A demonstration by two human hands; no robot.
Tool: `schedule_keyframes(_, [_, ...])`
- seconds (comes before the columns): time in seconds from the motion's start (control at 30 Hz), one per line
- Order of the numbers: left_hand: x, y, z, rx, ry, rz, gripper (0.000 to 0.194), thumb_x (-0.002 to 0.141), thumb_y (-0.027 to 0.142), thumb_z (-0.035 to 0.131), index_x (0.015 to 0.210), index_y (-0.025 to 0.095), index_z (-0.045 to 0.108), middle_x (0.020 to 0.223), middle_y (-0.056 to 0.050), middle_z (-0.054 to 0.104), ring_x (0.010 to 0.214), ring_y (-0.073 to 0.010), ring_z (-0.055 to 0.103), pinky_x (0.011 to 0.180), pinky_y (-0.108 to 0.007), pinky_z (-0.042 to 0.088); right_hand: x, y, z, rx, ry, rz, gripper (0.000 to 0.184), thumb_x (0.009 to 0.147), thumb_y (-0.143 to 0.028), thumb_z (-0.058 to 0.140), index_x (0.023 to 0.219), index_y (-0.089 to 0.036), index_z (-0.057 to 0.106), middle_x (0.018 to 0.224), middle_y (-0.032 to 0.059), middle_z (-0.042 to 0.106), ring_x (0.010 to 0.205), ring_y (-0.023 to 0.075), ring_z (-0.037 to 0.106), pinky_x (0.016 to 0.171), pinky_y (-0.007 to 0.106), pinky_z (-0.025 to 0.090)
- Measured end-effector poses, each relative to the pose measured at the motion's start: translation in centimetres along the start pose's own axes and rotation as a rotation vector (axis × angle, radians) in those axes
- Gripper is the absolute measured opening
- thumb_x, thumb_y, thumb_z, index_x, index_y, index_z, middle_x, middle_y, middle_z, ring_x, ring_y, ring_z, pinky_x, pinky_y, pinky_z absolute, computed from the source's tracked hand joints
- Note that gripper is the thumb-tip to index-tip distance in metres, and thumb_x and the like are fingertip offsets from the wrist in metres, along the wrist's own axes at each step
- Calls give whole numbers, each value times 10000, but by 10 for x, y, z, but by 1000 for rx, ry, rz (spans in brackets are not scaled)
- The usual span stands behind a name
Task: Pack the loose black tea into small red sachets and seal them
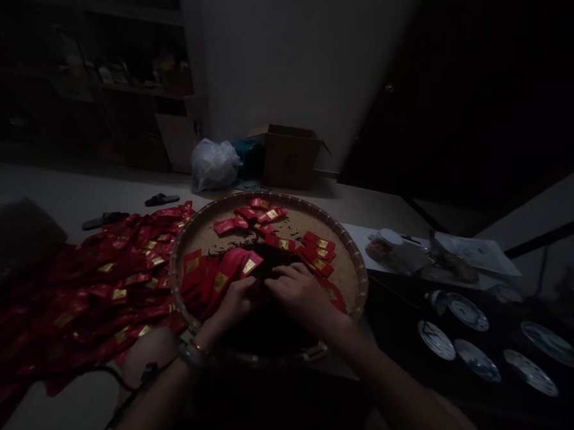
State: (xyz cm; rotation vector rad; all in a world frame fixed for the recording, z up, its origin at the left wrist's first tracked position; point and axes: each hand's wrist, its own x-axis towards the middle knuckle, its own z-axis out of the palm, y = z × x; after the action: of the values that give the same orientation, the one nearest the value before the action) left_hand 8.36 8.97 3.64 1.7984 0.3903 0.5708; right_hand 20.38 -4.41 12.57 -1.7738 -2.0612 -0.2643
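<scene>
A round woven bamboo tray (pixel 356 257) holds red packets with gold labels and a heap of loose dark leaves (pixel 266 329) that look like tea. My left hand (pixel 234 302) is closed at the tray's left side on a red packet (pixel 248 264), its upper end tilted up. More red packets (pixel 199 278) lie fanned beside that hand. Over the dark leaves, my right hand (pixel 299 293) has its fingers curled in; what they hold is hidden. Several red packets (pixel 320 252) lie in a row beyond the right hand, with others (pixel 262 215) at the tray's far side.
Left of the tray, a big pile of red packets (pixel 134 277) covers the floor by dark slippers (pixel 161 199). An open cardboard box (pixel 291 157) and a white plastic bag (pixel 215 165) stand by the wall. At right, patterned plates (pixel 476 361) sit on a dark surface.
</scene>
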Motion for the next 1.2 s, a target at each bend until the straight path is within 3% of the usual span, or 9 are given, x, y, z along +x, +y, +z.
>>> schedule_keyframes(0.13, [0, 4, 2, -191, -22, -230, 300, 585, 312, 762, 789, 103, 694, 668, -11, 675, 612, -156, 584, 618, -264, 481, 3, 17, 11, 407, 280, 334, 502, 814, -237, 625, 1292, -204, 477, 1082, 92, 608, 831, 175, 611, 722, 313, 510])
schedule_keyframes(0.2, [1, 6, 2, -224, -26, -269, 310, 556, 306, 776, 772, 102, 690, 674, -17, 685, 610, -158, 591, 619, -268, 487, 4, 20, 19, 573, 341, 503, 518, 748, -271, 688, 1235, -191, 532, 1070, 89, 604, 780, 163, 608, 672, 291, 517])
schedule_keyframes(0.27, [1, 9, 1, -226, -49, -289, 305, 539, 301, 782, 753, 105, 689, 687, -23, 696, 624, -171, 607, 629, -281, 499, 6, 22, 26, 699, 326, 577, 344, 731, -286, 695, 1051, -170, 642, 980, 76, 641, 797, 174, 616, 703, 291, 515])
schedule_keyframes(0.37, [2, 16, -1, -233, -74, -288, 346, 539, 303, 786, 817, 116, 699, 765, -39, 722, 700, -204, 644, 678, -307, 521, 8, 23, 32, 831, 277, 614, 193, 728, -308, 684, 855, -164, 699, 867, 55, 677, 815, 190, 628, 742, 301, 506])
schedule_keyframes(0.47, [4, 21, -3, -259, 55, -196, 433, 603, 378, 754, 962, 143, 693, 924, -60, 732, 854, -231, 661, 782, -324, 521, 9, 23, 36, 903, 261, 663, 188, 710, -335, 684, 780, -164, 715, 800, 44, 684, 738, 175, 623, 658, 274, 497])
schedule_keyframes(0.67, [7, 15, 1, -258, 182, -216, 380, 682, 456, 686, 875, 131, 727, 876, -74, 744, 888, -244, 669, 848, -334, 500, 7, 22, 51, 1042, 156, 807, 292, 695, -420, 679, 798, -148, 706, 675, 20, 666, 526, 124, 559, 482, 236, 448])
schedule_keyframes(0.83, [8, 6, 6, -326, 276, -226, 513, 653, 457, 714, 1063, 151, 690, 1018, -76, 725, 982, -251, 652, 876, -348, 503, 3, 20, 69, 1014, 175, 803, 383, 591, -371, 765, 889, -148, 674, 822, 50, 701, 719, 175, 637, 641, 290, 514])
schedule_keyframes(1.07, [3, 5, -2, -350, 112, -255, 678, 646, 417, 738, 1233, 129, 561, 953, -83, 735, 903, -238, 679, 798, -341, 537, -7, 21, 79, 1056, 125, 921, 252, 625, -326, 723, 799, -144, 720, 746, 53, 716, 688, 202, 658, 643, 321, 519])
schedule_keyframes(1.2, [-3, 10, -17, -208, 26, -224, 459, 638, 340, 742, 1041, 137, 655, 964, -75, 731, 937, -239, 671, 829, -330, 531, -12, 22, 75, 1023, 105, 907, 221, 631, -319, 717, 768, -146, 731, 723, 48, 717, 668, 202, 658, 651, 320, 518])
